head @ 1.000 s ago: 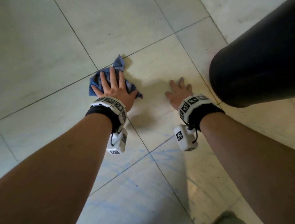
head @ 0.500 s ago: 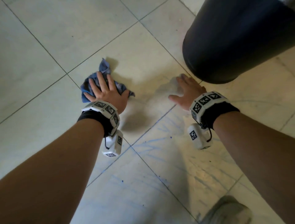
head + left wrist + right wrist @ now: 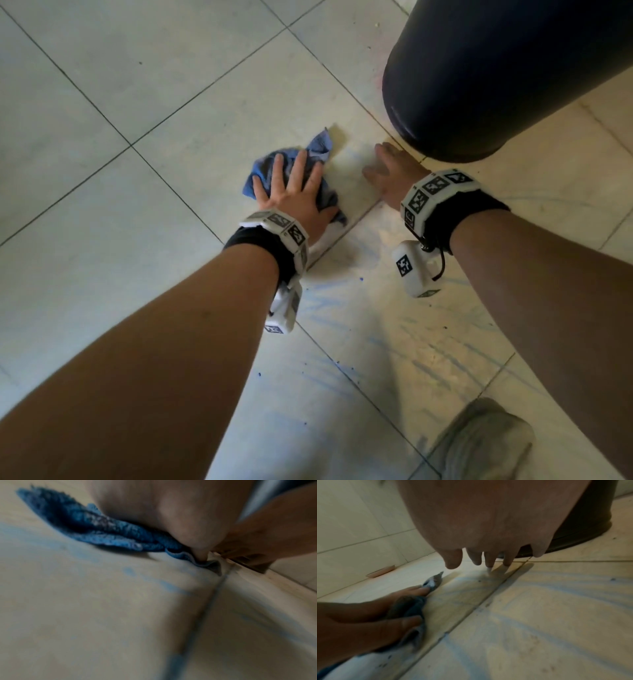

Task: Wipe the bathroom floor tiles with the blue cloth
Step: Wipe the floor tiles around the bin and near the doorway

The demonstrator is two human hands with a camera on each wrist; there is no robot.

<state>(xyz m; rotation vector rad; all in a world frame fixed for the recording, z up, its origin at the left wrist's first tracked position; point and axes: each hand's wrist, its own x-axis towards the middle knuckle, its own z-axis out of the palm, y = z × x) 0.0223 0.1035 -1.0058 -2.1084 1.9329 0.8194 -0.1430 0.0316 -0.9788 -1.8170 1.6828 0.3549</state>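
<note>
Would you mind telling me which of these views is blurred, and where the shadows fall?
Left wrist view: heavy motion blur; only the blue cloth keeps texture. Right wrist view: mildly soft; fingers cast shadows onto the tile. Head view: sharpest, dim corners, right hand shaded beside the dark bin.

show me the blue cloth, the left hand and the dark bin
blue cloth [image 3: 320, 145], head view, on the corner poking out beyond the fingers
left hand [image 3: 296, 195], head view, on the back of the hand
dark bin [image 3: 479, 85], head view, on its side wall
</note>
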